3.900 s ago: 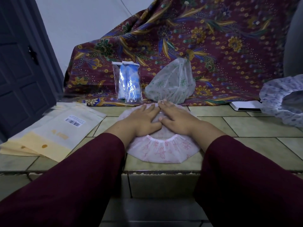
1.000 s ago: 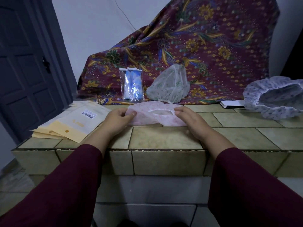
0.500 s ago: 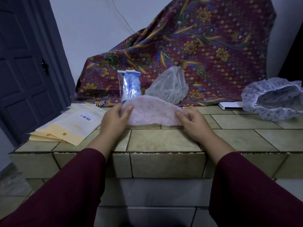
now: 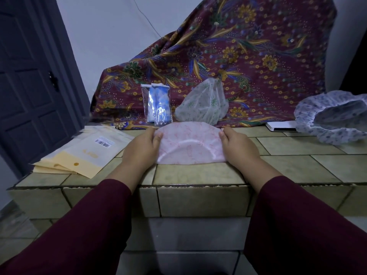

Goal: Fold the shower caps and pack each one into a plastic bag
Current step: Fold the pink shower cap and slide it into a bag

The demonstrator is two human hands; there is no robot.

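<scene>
Pinching the pink shower cap [image 4: 189, 144] at both ends, your left hand [image 4: 142, 149] and right hand [image 4: 239, 147] hold its half-moon crosswise on the tiled ledge [image 4: 198, 173], both equally near.

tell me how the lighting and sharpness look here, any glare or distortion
Head view: dim, bluish light; wide-angle bending bows the tiled ledge and tilts the door; glare streaks the clear bag with the blue cap; the pink shower cap looks reasonably sharp, the sleeves softer.
</scene>
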